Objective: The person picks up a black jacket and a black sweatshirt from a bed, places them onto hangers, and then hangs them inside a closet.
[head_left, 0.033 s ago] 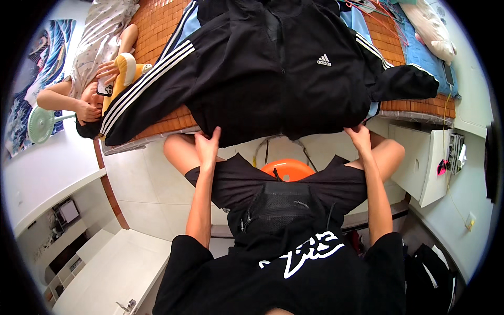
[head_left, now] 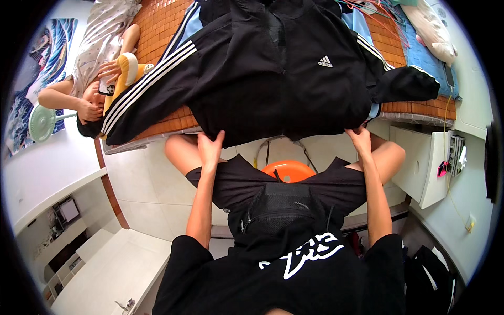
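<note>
A black zip jacket (head_left: 247,89) with white stripes along its sleeves lies spread front up on the bed, its hem hanging at the near edge. My left hand (head_left: 210,148) is closed on the hem's left corner, thumb on top. At the right corner of that hem, my right hand (head_left: 360,139) pinches the fabric, its fingertips partly under the cloth. The left sleeve stretches out toward the bed's near left corner, while the right sleeve (head_left: 407,84) is bent outward. Beneath the jacket show light blue and black garments (head_left: 190,26).
A person (head_left: 86,100) with a phone (head_left: 106,86) lies at the left beside a yellow plush (head_left: 127,71). The bed's brown mat (head_left: 157,26) carries hangers (head_left: 375,13) at the far right. Below the hem stand an orange stool (head_left: 290,169) and a white cabinet (head_left: 415,163).
My left hand has shifted very slightly toward me at the hem. The jacket and my right hand look nearly the same.
</note>
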`<state>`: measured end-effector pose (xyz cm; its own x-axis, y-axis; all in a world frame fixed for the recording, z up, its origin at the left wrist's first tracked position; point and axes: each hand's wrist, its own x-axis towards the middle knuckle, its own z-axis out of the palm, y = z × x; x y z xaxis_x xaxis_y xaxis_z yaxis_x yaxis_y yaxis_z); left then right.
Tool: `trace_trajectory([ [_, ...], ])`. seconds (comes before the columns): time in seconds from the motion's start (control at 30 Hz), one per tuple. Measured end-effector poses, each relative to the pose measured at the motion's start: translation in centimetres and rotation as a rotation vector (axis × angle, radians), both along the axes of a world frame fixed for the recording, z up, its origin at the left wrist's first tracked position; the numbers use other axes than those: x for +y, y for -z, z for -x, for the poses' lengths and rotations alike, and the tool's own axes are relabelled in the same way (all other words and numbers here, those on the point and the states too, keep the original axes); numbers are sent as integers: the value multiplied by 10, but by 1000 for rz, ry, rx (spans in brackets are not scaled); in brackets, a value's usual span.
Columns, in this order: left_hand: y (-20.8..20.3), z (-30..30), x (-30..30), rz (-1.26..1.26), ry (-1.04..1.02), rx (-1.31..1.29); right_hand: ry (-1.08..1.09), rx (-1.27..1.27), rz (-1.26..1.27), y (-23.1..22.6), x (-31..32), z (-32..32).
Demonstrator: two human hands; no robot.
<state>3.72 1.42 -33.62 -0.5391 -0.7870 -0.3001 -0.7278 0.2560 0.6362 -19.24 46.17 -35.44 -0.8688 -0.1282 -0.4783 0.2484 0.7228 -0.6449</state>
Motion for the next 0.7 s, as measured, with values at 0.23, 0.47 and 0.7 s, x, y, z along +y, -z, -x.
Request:
trace_trajectory([
  [0.23,-27,2,3,-118,51,-172,237,-30,445,-13,-10,-19],
  [0.47,-32,-7,-2,-715,-201,519,439,348,731,-74,9,1],
  [0.7,-55,-6,-2,-47,231,339,55,548,273,-102,12,21],
])
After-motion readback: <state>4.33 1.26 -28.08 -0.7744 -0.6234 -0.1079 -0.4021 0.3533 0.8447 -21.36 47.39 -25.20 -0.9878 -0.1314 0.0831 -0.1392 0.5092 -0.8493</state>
